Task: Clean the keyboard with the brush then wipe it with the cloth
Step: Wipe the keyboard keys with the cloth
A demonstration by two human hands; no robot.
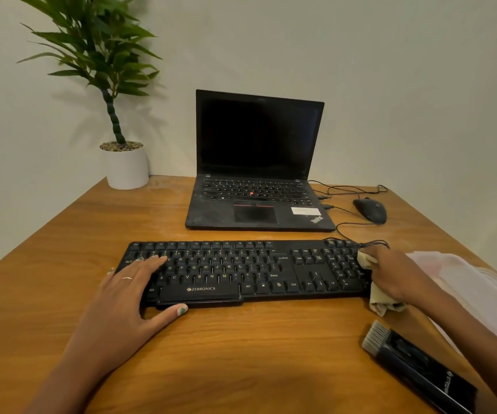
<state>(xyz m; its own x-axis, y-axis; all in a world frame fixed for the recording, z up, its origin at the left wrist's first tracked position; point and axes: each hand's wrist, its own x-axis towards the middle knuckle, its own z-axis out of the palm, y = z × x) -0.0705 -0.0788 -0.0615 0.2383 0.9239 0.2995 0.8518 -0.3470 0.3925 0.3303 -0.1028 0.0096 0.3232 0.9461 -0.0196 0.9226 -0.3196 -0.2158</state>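
I'm pressing my left hand, fingers flat, on the keyboard; my right hand is gripping the cloth against its right end, brush lying near the counter's right edge.

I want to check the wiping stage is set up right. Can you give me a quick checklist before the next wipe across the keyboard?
1. Cloth in right hand grip: ok.
2. Cloth at the keyboard right end: ok.
3. Left hand steadying the keyboard, fingers flat on its left keys: ok.
4. Brush set down on the table, clear of the keyboard: ok.
5. Keys already free of dust: cannot tell.
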